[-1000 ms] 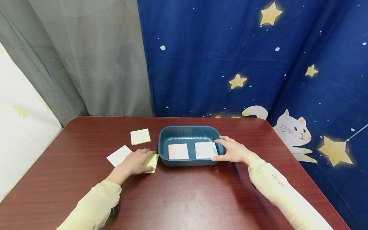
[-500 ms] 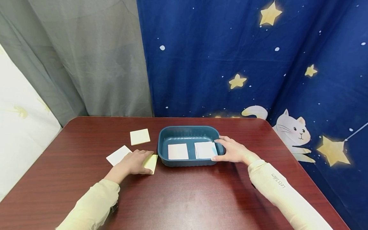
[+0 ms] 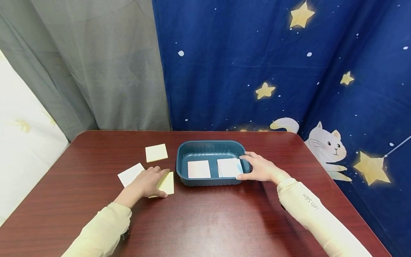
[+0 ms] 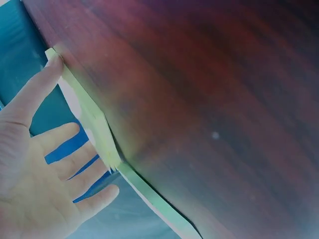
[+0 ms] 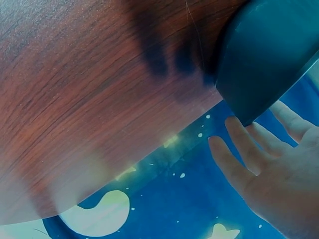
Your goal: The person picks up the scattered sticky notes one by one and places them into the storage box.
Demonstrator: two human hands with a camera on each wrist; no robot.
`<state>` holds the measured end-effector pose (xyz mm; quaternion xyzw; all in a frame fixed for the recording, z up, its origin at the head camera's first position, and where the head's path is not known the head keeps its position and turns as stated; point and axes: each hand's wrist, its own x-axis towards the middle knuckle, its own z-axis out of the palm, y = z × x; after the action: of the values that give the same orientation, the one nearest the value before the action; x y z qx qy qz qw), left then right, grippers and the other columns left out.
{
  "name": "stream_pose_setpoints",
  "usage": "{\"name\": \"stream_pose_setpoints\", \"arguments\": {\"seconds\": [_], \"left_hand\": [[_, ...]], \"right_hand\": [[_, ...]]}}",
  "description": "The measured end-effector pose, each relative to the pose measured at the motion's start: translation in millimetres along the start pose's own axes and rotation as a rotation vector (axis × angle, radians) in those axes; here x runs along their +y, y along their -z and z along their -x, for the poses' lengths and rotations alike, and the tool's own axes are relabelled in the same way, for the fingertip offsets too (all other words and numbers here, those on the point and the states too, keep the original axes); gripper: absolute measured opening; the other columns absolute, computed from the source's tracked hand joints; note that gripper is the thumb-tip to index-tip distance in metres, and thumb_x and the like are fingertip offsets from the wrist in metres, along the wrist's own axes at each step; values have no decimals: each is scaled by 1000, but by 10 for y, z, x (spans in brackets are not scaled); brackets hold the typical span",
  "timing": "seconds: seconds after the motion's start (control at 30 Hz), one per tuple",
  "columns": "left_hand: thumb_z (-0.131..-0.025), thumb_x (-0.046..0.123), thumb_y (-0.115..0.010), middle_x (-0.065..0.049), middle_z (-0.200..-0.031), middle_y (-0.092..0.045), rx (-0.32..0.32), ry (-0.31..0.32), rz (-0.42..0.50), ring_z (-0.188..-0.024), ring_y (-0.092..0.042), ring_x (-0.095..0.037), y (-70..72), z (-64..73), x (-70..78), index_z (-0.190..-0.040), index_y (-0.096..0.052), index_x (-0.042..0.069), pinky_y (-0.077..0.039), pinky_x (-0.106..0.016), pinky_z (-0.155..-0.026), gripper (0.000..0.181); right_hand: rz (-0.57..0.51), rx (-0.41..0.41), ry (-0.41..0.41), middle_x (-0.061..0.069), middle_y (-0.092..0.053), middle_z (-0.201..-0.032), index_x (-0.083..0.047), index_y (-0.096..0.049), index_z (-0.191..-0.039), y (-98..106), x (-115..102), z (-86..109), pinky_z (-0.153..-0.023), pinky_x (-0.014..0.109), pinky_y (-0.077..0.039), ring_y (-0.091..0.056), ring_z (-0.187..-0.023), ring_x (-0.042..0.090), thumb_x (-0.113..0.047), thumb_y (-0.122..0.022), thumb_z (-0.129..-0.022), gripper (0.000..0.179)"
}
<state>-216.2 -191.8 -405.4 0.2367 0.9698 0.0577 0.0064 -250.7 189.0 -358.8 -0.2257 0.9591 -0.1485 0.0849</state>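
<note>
The left hand (image 3: 147, 181) grasps a yellow notepad (image 3: 167, 184) on the table (image 3: 205, 221), just to the left of the blue tub (image 3: 210, 182) and apart from it. The thumb presses the notepad's near edge, the fingers reach across to its far side, and the palm covers its left part. The right hand (image 3: 260, 169) holds the tub by its right end, thumb at the near corner and fingers toward the far side.

Inside the tub, a pale pink notepad (image 3: 198, 169) lies flat in the left half. A white stack (image 3: 229, 167) with a light blue tint at one edge lies in the right half, close to the right hand's thumb; its sheets are not quite lined up. The two are apart from each other.

Left of the tub and a little farther back than the yellow notepad, a cream notepad (image 3: 156, 152) lies flat. Farther left of the tub, a white notepad (image 3: 130, 174) sits at an angle, partly hidden by the left hand.

Beyond the tub hang a grey curtain (image 3: 112, 71) and a blue curtain (image 3: 218, 71) with stars and a white cat.
</note>
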Motion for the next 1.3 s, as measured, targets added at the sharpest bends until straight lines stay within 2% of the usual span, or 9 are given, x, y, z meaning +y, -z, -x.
{"name": "stream_pose_setpoints", "arguments": {"seconds": [0.23,0.5,0.8,1.03,1.3], "left_hand": [[-54,50,-75,-13,-95,-47,4,41,-18,-82,-49,-29,5,-1,22,-121,-51,2,-41,-44,-64,86],[-54,58,-71,-16,-106,-49,-40,77,-43,-95,-47,-31,33,29,73,-122,-51,5,-37,-50,-70,88],[-52,67,-65,-18,-115,-48,-44,97,-88,-104,-43,-34,9,51,113,-123,-51,4,-32,-56,-76,96],[-51,65,-68,-18,-116,-49,-44,89,-112,-104,-44,-35,-12,59,109,-121,-51,2,-30,-57,-76,96],[-55,63,-67,-14,-105,-54,-3,60,-172,-95,-49,-31,18,89,137,-120,-53,4,-32,-54,-73,89]], "right_hand": [[-2,-2,0,14,-30,-137,-9,-42,-131,8,-7,4,-87,53,-33,-33,-119,32,-62,-62,-67,85],[-9,-5,-2,15,-29,-137,-9,-42,-131,19,-10,4,-87,53,-33,-33,-119,32,-61,-62,-67,85],[-2,-6,-4,15,-30,-137,-9,-42,-131,9,-10,3,-87,53,-33,-33,-119,32,-62,-62,-66,86],[2,-4,-4,15,-30,-137,-9,-42,-131,0,2,1,-86,53,-34,-34,-118,32,-62,-61,-66,86],[-4,-3,-7,15,-30,-137,-9,-42,-131,5,1,6,-87,53,-33,-33,-119,33,-62,-62,-66,86]]}}
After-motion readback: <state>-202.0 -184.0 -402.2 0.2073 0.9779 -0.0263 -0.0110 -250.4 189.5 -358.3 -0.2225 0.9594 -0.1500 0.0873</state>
